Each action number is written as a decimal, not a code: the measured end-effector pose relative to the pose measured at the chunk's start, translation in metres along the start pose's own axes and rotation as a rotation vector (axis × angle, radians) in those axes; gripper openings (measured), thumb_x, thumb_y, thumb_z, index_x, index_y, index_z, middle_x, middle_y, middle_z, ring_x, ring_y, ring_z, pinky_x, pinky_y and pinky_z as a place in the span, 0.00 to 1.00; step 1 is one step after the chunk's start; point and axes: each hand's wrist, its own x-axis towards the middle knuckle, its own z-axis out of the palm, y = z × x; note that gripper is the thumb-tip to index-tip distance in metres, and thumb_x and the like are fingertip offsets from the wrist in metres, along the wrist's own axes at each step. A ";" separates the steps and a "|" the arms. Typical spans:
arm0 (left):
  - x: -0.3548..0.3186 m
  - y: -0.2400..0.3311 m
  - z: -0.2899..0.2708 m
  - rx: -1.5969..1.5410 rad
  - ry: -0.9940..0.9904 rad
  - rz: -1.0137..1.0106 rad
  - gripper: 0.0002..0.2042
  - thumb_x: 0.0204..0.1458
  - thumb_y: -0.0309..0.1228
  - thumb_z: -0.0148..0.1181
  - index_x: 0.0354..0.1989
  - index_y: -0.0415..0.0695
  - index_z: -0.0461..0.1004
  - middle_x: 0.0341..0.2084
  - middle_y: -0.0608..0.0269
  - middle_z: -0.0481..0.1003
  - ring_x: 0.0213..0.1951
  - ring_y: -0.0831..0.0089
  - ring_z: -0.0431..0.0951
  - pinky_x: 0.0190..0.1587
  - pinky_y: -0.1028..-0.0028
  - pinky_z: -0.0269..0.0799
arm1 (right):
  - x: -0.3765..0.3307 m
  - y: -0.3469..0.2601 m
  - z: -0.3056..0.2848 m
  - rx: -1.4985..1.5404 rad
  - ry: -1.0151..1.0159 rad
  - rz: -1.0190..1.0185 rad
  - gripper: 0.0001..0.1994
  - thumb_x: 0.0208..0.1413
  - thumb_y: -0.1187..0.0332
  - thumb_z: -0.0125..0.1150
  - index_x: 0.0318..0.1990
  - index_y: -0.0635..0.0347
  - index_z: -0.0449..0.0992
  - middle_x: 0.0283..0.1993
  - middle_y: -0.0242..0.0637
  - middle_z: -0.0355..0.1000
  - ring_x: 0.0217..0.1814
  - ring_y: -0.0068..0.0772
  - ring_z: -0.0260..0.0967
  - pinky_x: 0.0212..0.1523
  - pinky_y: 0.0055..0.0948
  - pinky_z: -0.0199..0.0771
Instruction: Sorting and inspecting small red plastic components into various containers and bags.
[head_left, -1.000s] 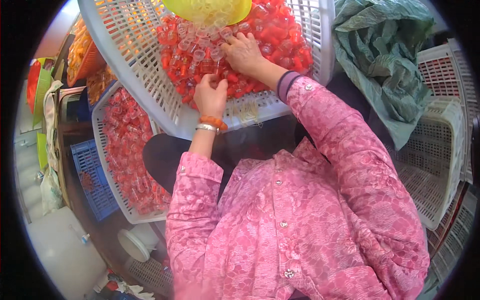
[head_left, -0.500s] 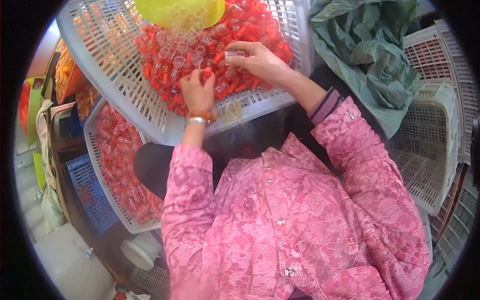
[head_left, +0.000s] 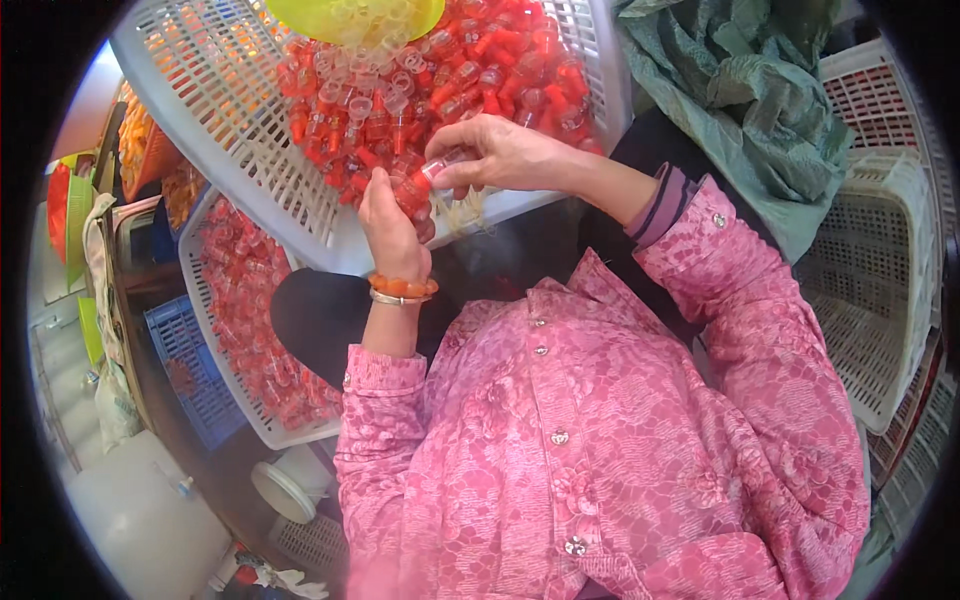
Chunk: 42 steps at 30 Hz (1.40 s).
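My left hand (head_left: 393,228) is closed round a small red plastic piece (head_left: 412,190), its exact kind partly hidden by the fingers. From the right, my right hand (head_left: 500,153) pinches a clear plastic cap (head_left: 450,160) against the end of that piece. Both hands are over the near edge of a white slatted basket (head_left: 215,150), which is heaped with red pieces (head_left: 465,80), several with clear ends. Loose clear caps (head_left: 360,106) lie on the heap below a tilted yellow-green bowl (head_left: 300,15) that holds more of them.
At left, a second white basket (head_left: 268,432) is filled with red and clear pieces, beside a blue crate (head_left: 205,385). A crumpled green sack (head_left: 750,130) lies at right, next to stacked pale crates (head_left: 865,280). A white round-lidded container (head_left: 283,492) stands lower left.
My hands have come together at the basket's near edge. The left moved nearer to me; the right moved down and left, bringing the clear cap to the red piece.
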 end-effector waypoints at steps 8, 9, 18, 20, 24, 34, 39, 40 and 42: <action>-0.012 -0.001 0.029 0.621 0.135 0.974 0.12 0.60 0.38 0.45 0.27 0.45 0.64 0.18 0.73 0.63 0.15 0.83 0.59 0.16 0.80 0.54 | 0.005 0.018 -0.011 0.913 -0.386 0.469 0.19 0.59 0.54 0.53 0.35 0.65 0.74 0.24 0.33 0.70 0.20 0.17 0.64 0.23 0.21 0.66; -0.011 0.001 0.022 0.667 0.100 0.913 0.11 0.59 0.36 0.46 0.27 0.43 0.64 0.17 0.72 0.63 0.17 0.82 0.60 0.18 0.78 0.57 | 0.003 0.011 -0.006 0.758 -0.305 0.440 0.20 0.59 0.53 0.52 0.34 0.65 0.74 0.24 0.33 0.69 0.18 0.16 0.61 0.20 0.20 0.62; -0.010 -0.012 -0.005 0.433 0.097 0.581 0.08 0.57 0.30 0.50 0.28 0.41 0.66 0.16 0.67 0.66 0.17 0.81 0.63 0.20 0.77 0.61 | 0.000 0.008 0.024 0.402 -0.055 0.229 0.23 0.60 0.48 0.47 0.34 0.63 0.72 0.21 0.32 0.66 0.13 0.13 0.52 0.14 0.16 0.49; -0.019 -0.020 -0.001 0.622 0.121 0.818 0.08 0.57 0.31 0.50 0.28 0.41 0.67 0.15 0.67 0.66 0.16 0.81 0.64 0.19 0.77 0.60 | -0.007 0.016 0.023 0.610 -0.193 0.452 0.23 0.60 0.47 0.47 0.35 0.63 0.72 0.21 0.32 0.66 0.14 0.14 0.54 0.14 0.16 0.50; -0.022 -0.004 0.015 0.862 0.053 0.991 0.09 0.58 0.31 0.49 0.26 0.42 0.66 0.15 0.70 0.66 0.15 0.82 0.64 0.17 0.78 0.58 | -0.003 0.036 0.019 1.450 -0.748 0.590 0.21 0.59 0.48 0.50 0.39 0.60 0.73 0.22 0.35 0.68 0.14 0.19 0.57 0.17 0.21 0.59; -0.005 -0.007 -0.003 0.207 0.127 0.255 0.10 0.59 0.33 0.49 0.27 0.42 0.67 0.16 0.70 0.66 0.17 0.84 0.62 0.19 0.79 0.57 | -0.003 0.000 0.030 0.171 0.065 0.101 0.17 0.60 0.54 0.52 0.43 0.61 0.71 0.25 0.30 0.67 0.18 0.15 0.60 0.19 0.18 0.62; -0.023 -0.026 -0.002 0.616 0.178 0.567 0.12 0.60 0.35 0.46 0.28 0.40 0.68 0.17 0.68 0.66 0.20 0.79 0.66 0.23 0.74 0.62 | -0.008 0.004 0.025 0.271 -0.206 0.411 0.18 0.61 0.54 0.50 0.44 0.60 0.70 0.27 0.31 0.69 0.21 0.18 0.65 0.21 0.19 0.66; -0.025 -0.021 -0.002 0.603 0.179 0.583 0.12 0.60 0.35 0.46 0.28 0.40 0.68 0.17 0.68 0.66 0.20 0.79 0.66 0.23 0.74 0.62 | -0.004 0.002 0.023 0.252 -0.204 0.405 0.18 0.61 0.54 0.50 0.44 0.60 0.70 0.27 0.31 0.69 0.21 0.18 0.65 0.21 0.19 0.66; -0.035 -0.013 -0.007 0.777 0.178 0.625 0.12 0.59 0.34 0.46 0.31 0.40 0.69 0.17 0.67 0.67 0.21 0.76 0.67 0.25 0.73 0.64 | -0.001 -0.001 0.026 0.303 -0.220 0.418 0.18 0.61 0.54 0.49 0.44 0.61 0.71 0.27 0.31 0.70 0.23 0.19 0.68 0.22 0.20 0.67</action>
